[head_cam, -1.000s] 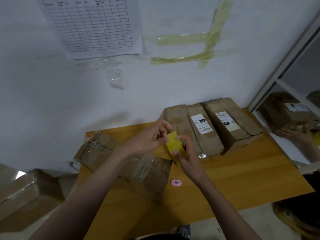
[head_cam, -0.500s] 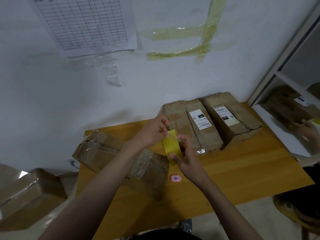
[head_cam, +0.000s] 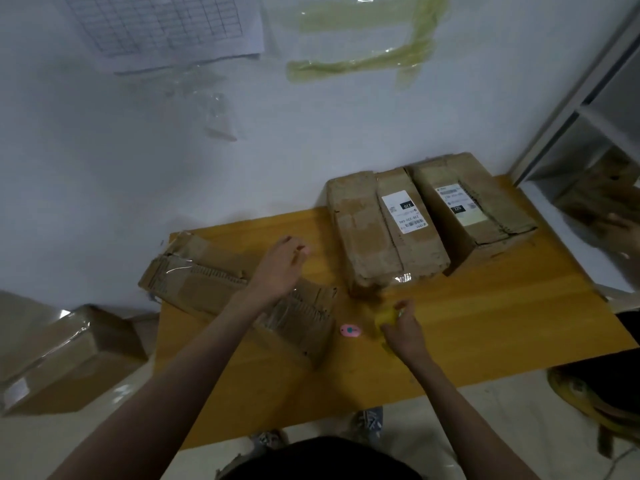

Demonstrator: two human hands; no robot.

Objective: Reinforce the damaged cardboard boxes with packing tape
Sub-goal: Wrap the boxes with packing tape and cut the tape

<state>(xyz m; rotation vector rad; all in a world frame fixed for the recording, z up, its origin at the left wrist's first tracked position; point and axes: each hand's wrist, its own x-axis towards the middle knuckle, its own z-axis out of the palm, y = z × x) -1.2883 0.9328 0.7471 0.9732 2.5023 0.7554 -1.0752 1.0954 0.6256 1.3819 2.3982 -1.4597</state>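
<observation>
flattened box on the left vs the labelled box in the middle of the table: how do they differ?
1. The flattened box is collapsed and lies low; the labelled box stands full and closed.
2. The labelled box carries a white shipping label; no label shows on the flattened box.
3. The left hand hovers over the flattened box; nothing is over the labelled box.

Shared: both are worn brown cardboard on the wooden table.

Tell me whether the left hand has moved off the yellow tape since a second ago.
Yes. The left hand has let go and swung left, over the flattened box; the yellow tape stays with the right hand, lower beside the pink cutter.
</observation>
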